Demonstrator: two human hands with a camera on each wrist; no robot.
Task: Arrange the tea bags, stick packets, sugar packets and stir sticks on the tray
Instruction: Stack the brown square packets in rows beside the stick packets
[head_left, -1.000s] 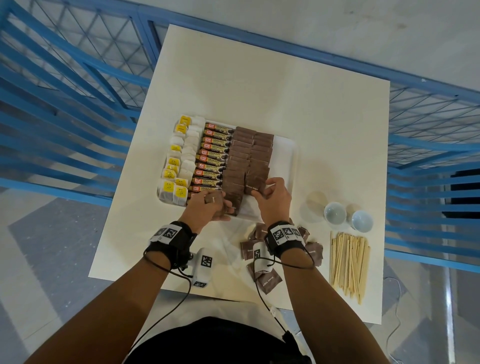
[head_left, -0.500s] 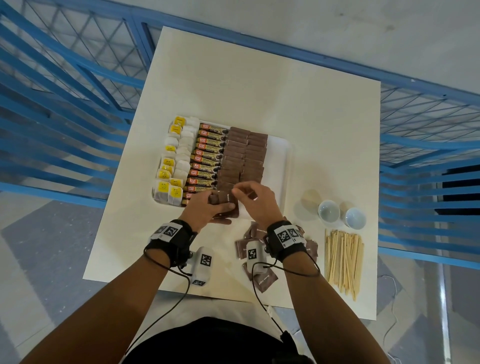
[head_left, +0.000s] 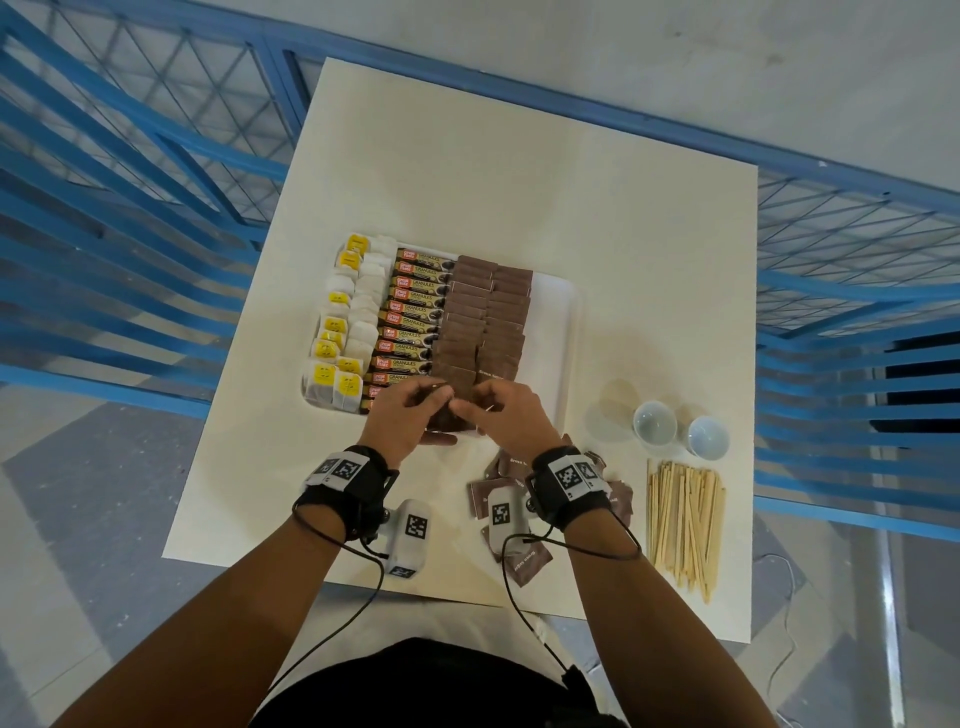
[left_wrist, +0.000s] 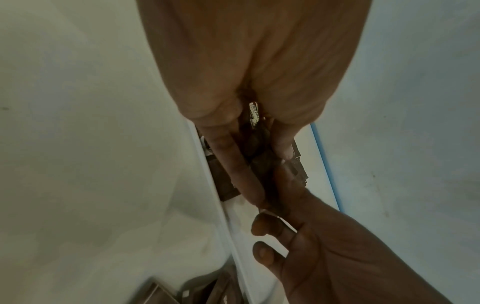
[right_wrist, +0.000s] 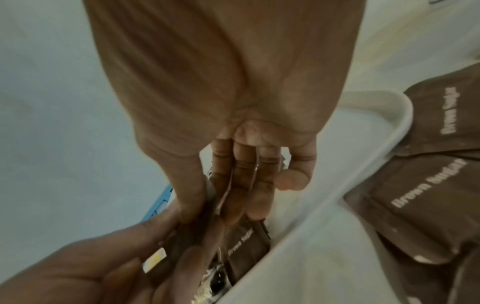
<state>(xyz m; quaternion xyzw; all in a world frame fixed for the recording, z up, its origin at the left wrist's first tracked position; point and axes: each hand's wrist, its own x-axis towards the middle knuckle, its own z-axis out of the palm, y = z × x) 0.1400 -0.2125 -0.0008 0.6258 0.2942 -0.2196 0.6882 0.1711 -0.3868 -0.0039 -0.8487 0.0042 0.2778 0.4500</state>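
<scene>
A white tray (head_left: 569, 332) holds a left column of tea bags (head_left: 337, 332), a column of stick packets (head_left: 410, 317) and two columns of brown sugar packets (head_left: 483, 317). At the tray's near edge my two hands meet. My left hand (head_left: 434, 402) grips a small stack of brown sugar packets (left_wrist: 259, 158). My right hand (head_left: 480, 410) pinches the edge of one packet (right_wrist: 226, 193) in that stack between thumb and fingers. Loose sugar packets (head_left: 524, 564) lie on the table under my right wrist. The stir sticks (head_left: 683, 525) lie in a bundle at the near right.
Two small white cups (head_left: 654, 422) (head_left: 707, 436) stand right of the tray, above the stir sticks. The tray's right strip (head_left: 550, 312) is bare. A blue metal fence (head_left: 130, 208) surrounds the white table (head_left: 519, 156).
My right hand has moved left from the right sugar column to the stack in my left hand. The left hand has lifted a little toward it.
</scene>
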